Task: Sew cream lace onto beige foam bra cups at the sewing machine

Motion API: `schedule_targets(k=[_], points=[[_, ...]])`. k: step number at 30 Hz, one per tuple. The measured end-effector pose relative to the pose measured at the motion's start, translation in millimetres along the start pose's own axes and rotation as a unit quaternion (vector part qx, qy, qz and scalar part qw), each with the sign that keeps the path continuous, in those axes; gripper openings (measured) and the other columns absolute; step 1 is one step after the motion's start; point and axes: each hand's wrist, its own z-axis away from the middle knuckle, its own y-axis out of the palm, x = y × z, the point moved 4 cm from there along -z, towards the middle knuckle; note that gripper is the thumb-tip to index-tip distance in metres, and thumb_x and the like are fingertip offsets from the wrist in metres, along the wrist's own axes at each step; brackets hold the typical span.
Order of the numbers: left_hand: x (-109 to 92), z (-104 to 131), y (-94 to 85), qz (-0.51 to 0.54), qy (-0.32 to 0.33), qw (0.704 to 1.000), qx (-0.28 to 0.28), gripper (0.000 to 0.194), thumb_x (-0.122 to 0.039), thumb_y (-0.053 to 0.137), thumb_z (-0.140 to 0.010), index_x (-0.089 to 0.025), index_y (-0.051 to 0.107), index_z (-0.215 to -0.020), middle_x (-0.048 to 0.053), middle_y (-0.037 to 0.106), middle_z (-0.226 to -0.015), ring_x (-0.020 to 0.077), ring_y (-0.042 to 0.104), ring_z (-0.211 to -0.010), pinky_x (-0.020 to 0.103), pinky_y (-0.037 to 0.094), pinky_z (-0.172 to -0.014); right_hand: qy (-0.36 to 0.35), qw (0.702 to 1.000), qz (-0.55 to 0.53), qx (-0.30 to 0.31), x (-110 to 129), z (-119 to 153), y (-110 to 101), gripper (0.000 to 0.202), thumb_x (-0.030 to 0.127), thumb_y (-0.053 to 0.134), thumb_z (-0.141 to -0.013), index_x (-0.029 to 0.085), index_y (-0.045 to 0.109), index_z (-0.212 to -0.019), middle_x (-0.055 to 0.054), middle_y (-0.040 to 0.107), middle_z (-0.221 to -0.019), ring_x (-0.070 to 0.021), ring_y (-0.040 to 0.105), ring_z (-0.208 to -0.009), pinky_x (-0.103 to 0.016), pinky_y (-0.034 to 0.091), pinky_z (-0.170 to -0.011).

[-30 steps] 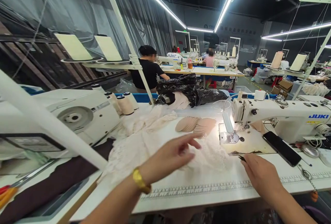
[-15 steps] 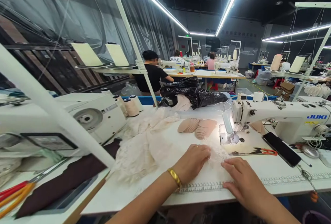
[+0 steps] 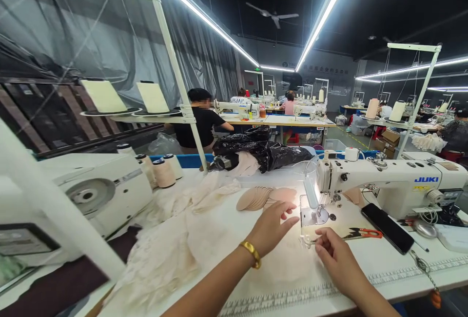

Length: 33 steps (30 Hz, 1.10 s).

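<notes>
My left hand [image 3: 272, 227] hangs over the table beside the beige oval pads [image 3: 252, 199], which are fanned out in two overlapping stacks. Its thumb and fingers are apart with nothing between them. Lower right of it, my right hand [image 3: 338, 258] has its fingers curled, with the fingertips at the edge of a pale sheer piece of fabric [image 3: 288, 263] that lies flat on the tabletop. A bunched, lacy bit of that piece shows at these fingertips. Just beyond the hands is the lit needle plate of a white sewing machine [image 3: 387, 175].
Cream lace fabric [image 3: 157, 253] is heaped on the left. Orange-handled thread snips [image 3: 365, 232] and a black phone [image 3: 387, 229] lie right of my right hand. A printed ruler [image 3: 278, 300] runs along the front edge. Behind are black plastic bags [image 3: 270, 153] and a seated person [image 3: 197, 122].
My left hand has let go of the sheer fabric and lifted toward the pads, its fingers spreading. The right hand's fingers have curled in at the fabric's edge. The view has shifted slightly.
</notes>
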Motion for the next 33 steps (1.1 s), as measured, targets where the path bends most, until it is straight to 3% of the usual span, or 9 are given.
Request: schedule_targets(k=[4, 9, 14, 18, 22, 25, 29, 33], points=[[-10.5, -17.0, 33.8, 0.065, -0.018, 0.996, -0.056, 0.035, -0.042, 0.073, -0.073, -0.019, 0.069, -0.1, 0.005, 0.069, -0.095, 0.0234, 0.062, -0.083, 0.033, 0.049, -0.075, 0.009, 1.0, -0.023, -0.004, -13.0, -4.5, -2.6, 0.025, 0.037, 0.054, -0.094, 0.021, 0.064, -0.11, -0.003, 0.064, -0.089, -0.0217, 0.061, -0.082, -0.033, 0.049, -0.077], [-19.9, -32.0, 65.8, 0.128, -0.037, 0.983, -0.124, 0.027, -0.044, 0.07, -0.078, -0.019, 0.063, -0.082, 0.0, 0.062, -0.073, 0.0203, 0.059, -0.072, 0.028, 0.045, -0.066, -0.006, 0.999, -0.028, -0.026, -4.1, -2.2, 1.1, 0.019, 0.034, 0.057, -0.091, 0.022, 0.068, -0.1, -0.004, 0.068, -0.091, -0.0227, 0.062, -0.085, -0.033, 0.048, -0.078], [-21.0, -33.6, 64.5, 0.141, -0.024, 0.979, -0.145, 0.027, -0.045, 0.067, -0.078, -0.02, 0.06, -0.072, 0.0, 0.059, -0.073, 0.0192, 0.056, -0.073, 0.027, 0.043, -0.068, -0.003, 0.997, -0.065, -0.036, -12.0, -2.6, -1.1, 0.021, 0.039, 0.06, -0.091, 0.022, 0.07, -0.098, -0.004, 0.069, -0.09, -0.0221, 0.062, -0.083, -0.031, 0.048, -0.076], [-24.0, -11.4, 58.7, 0.137, 0.002, 0.988, -0.077, 0.027, -0.04, 0.067, -0.072, -0.02, 0.058, -0.057, -0.002, 0.05, -0.061, 0.0173, 0.048, -0.063, 0.027, 0.04, -0.062, 0.029, 0.986, -0.142, -0.077, -23.8, -12.5, -12.9, 0.043, 0.06, 0.062, -0.089, 0.021, 0.07, -0.103, -0.004, 0.068, -0.085, -0.0212, 0.061, -0.076, -0.029, 0.049, -0.065], [-30.0, 10.6, 57.7, 0.162, 0.037, 0.986, -0.023, 0.026, -0.039, 0.067, -0.073, -0.02, 0.06, -0.058, 0.001, 0.055, -0.07, 0.018, 0.05, -0.069, 0.029, 0.042, -0.069, 0.028, 0.97, -0.213, -0.115, -8.1, -30.8, -15.5, 0.058, 0.072, 0.064, -0.083, 0.02, 0.071, -0.108, -0.008, 0.071, -0.099, -0.0244, 0.065, -0.089, -0.03, 0.052, -0.066], [-24.5, 9.9, 59.5, 0.227, -0.027, 0.973, -0.038, 0.029, -0.04, 0.075, -0.069, -0.02, 0.059, -0.057, 0.0, 0.054, -0.068, 0.0169, 0.047, -0.066, 0.028, 0.04, -0.065, 0.038, 0.955, -0.255, -0.147, 3.7, -41.0, -10.4, 0.057, 0.072, 0.066, -0.082, 0.02, 0.071, -0.105, -0.008, 0.07, -0.101, -0.0236, 0.065, -0.09, -0.028, 0.05, -0.063], [-20.6, -1.5, 67.6, 0.303, -0.099, 0.945, -0.067, 0.037, -0.051, 0.077, -0.075, -0.019, 0.059, -0.067, -0.003, 0.052, -0.062, 0.0148, 0.049, -0.062, 0.027, 0.042, -0.062, 0.062, 0.946, -0.27, -0.168, -3.6, -40.4, -9.9, 0.052, 0.068, 0.073, -0.076, 0.021, 0.068, -0.095, -0.007, 0.069, -0.092, -0.0227, 0.063, -0.085, -0.025, 0.046, -0.057], [-35.4, -8.3, 86.5, 0.438, -0.13, 0.887, -0.062, 0.044, -0.058, 0.079, -0.076, -0.018, 0.061, -0.079, 0.001, 0.06, -0.072, 0.015, 0.058, -0.07, 0.026, 0.048, -0.064, 0.072, 0.94, -0.279, -0.18, -18.2, -35.1, -18.9, 0.044, 0.062, 0.074, -0.077, 0.022, 0.066, -0.093, -0.002, 0.063, -0.078, -0.0191, 0.059, -0.072, -0.027, 0.045, -0.057]])
